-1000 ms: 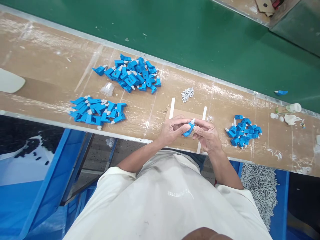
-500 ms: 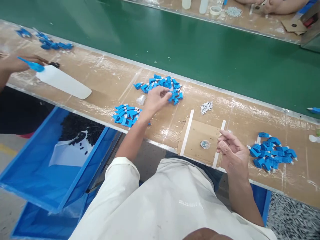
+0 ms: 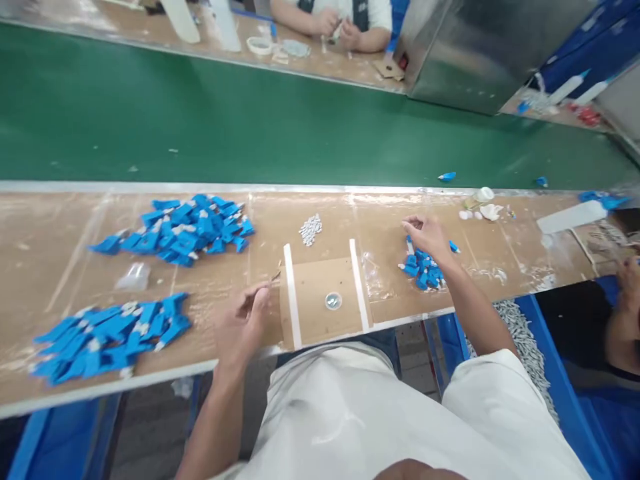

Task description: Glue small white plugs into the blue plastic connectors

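My right hand [image 3: 427, 239] reaches out over a small heap of blue plastic pieces [image 3: 423, 272] at the right of the bench, fingers curled down at the heap's far edge. Whether they grip a piece is hidden. My left hand [image 3: 246, 321] hovers low by the left white strip of a cardboard pad [image 3: 320, 283], fingers loosely apart with nothing seen in them. A small clear cap [image 3: 333, 301] sits on the pad. A little cluster of white parts [image 3: 310, 229] lies just beyond the pad.
A large pile of blue pieces [image 3: 190, 227] and a nearer pile [image 3: 110, 330] lie at the left, with a clear cup [image 3: 134, 275] between. The green conveyor belt [image 3: 250, 127] runs behind. A white bottle [image 3: 570, 217] lies at the right. A co-worker's hand [image 3: 627, 280] is beside a bin of grey parts [image 3: 520, 333].
My left hand has come back from the large blue pile to the pad's left edge. My right hand has gone out from the pad to the small blue heap. The view swung right.
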A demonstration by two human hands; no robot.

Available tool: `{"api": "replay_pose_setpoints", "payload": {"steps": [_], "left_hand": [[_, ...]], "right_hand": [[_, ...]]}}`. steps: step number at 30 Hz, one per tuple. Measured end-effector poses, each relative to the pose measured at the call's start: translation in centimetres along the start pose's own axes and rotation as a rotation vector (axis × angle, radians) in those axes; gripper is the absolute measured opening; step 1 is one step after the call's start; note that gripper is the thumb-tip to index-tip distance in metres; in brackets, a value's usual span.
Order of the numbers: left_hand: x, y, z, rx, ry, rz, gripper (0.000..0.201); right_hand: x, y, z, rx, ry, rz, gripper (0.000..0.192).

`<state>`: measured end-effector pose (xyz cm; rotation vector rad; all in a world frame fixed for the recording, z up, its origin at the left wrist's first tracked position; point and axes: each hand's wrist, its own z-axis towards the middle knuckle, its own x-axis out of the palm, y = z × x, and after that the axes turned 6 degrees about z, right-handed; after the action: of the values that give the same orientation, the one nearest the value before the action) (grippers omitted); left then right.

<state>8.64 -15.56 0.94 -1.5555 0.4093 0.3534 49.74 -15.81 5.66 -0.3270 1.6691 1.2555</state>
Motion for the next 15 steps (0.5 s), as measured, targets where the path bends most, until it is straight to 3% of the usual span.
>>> {"api": "replay_pose_setpoints", "payload": {"steps": [3, 7, 11, 15], "left_hand": [[2.1, 1.1, -2.4, -0.051, -0.112, -0.006, 0.038], [3.4, 2.1, -4.5, -0.111, -0.321, 0.057, 0.033], [3.6, 2.1, -4.9, -0.161, -0.365, 0.101, 0.028], [3.9, 1.6, -4.5, -0.178, -0.395, 0.087, 0.025]], "right_hand": [[-2.7, -3.3, 6.9, 0.085, -0.111, -0.211, 0.017], [-4.9, -6.2, 13.6, 0.064, -0.168, -0.21, 0.031], [-5.5, -7.5, 16.7, -0.024, -0.205, -0.125, 0.039], [-6.2, -7.6, 17.5, -0.039, -0.16, -0.056, 0.034]]}}
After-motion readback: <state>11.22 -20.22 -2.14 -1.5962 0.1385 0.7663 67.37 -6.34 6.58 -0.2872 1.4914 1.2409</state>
